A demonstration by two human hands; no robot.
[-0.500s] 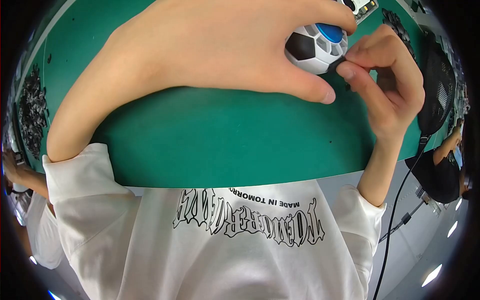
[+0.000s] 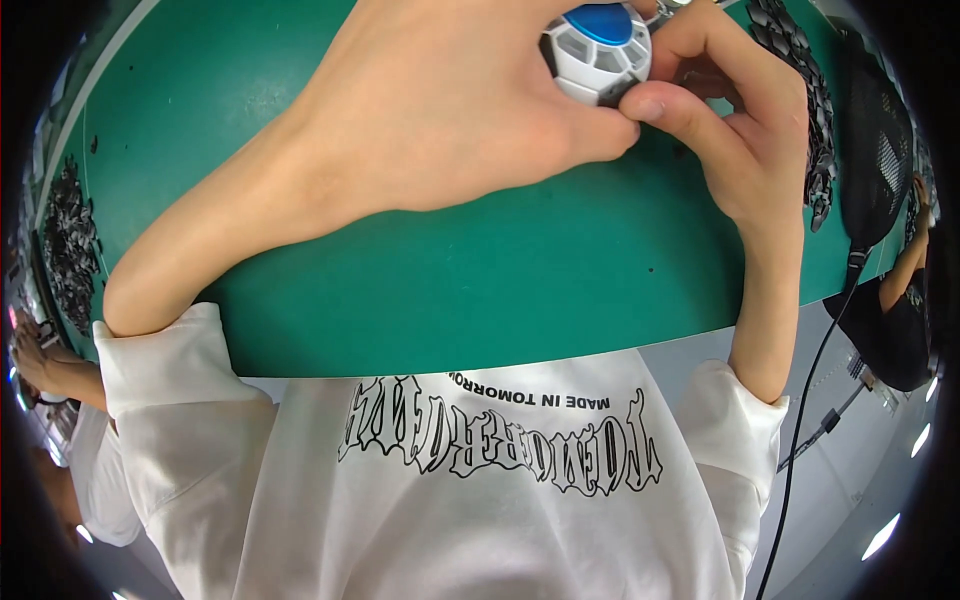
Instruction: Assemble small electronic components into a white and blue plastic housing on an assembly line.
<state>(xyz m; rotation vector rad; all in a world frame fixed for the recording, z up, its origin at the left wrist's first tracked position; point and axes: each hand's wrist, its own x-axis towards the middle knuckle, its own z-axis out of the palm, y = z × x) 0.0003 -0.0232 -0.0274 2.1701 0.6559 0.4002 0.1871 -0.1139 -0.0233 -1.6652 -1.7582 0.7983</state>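
My left hand (image 2: 470,115) reaches across the far middle of the green table and curls round a small soccer-ball-shaped plastic piece (image 2: 607,66). This piece has a white ribbed shell, black parts and a blue domed centre facing up. The left thumb lies along its near edge; part of the piece is hidden behind this hand. On the other side is my right hand (image 2: 740,125), closed, its thumb against the ball's lower right edge by a dark panel and its index finger bent beside it. Whether the right fingertips hold a separate small part is hidden.
Black plastic pieces (image 2: 815,120) lie in a long heap at the far right, beside a black mesh bag (image 2: 872,160) with a black cable (image 2: 793,440). Another dark heap (image 2: 70,245) is on the left. Other people (image 2: 885,320) work at both sides.
Both hands and the ball have moved left and slightly farther away. The ball has turned, and the right fingers, earlier pinching a small black part at its edge, now press closer against it.
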